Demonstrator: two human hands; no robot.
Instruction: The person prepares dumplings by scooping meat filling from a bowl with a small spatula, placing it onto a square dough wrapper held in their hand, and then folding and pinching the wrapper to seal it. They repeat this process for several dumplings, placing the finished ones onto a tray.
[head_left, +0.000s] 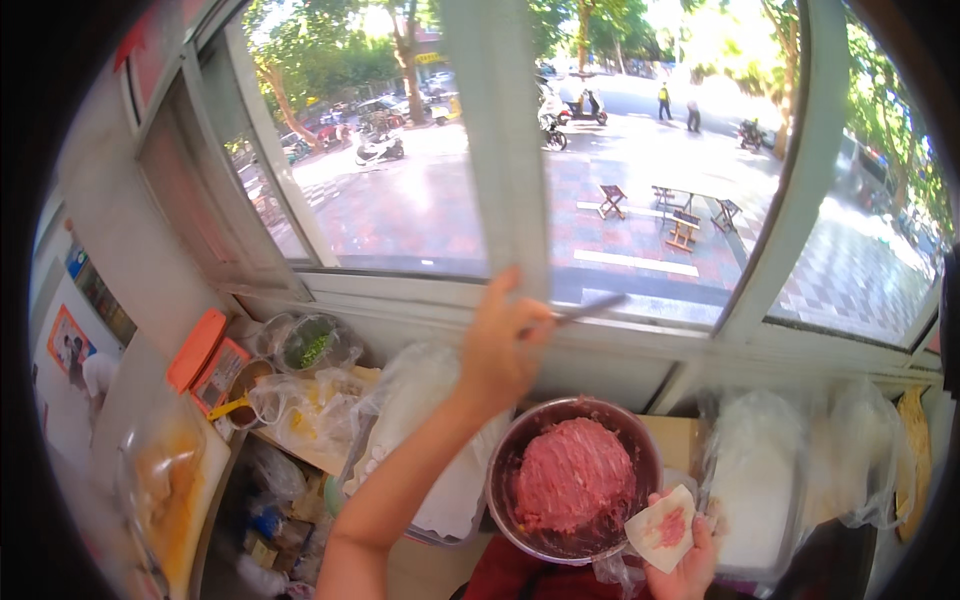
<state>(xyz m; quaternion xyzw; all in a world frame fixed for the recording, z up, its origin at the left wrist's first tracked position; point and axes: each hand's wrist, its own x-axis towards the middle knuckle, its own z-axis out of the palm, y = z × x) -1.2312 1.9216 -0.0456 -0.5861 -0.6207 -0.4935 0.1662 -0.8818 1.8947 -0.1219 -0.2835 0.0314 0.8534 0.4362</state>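
Note:
My left hand (508, 341) is raised over the sill at the window's central post, blurred, holding a flat, thin spatula-like tool (596, 307) that points right; its exact kind cannot be told. Below stands a round metal bowl (499, 517) with a large mound of pink minced meat (576, 474). At the bowl's lower right rim my right hand (690, 559) holds a square dough wrapper (646, 529) with a smear of minced meat on it.
A plastic-covered white tray (754, 480) lies right of the bowl, another plastic-draped tray (450, 517) left of it. A bowl of chopped greens (315, 349) and an orange-lidded container (196, 351) stand further left. The sliding window (510, 187) rises ahead.

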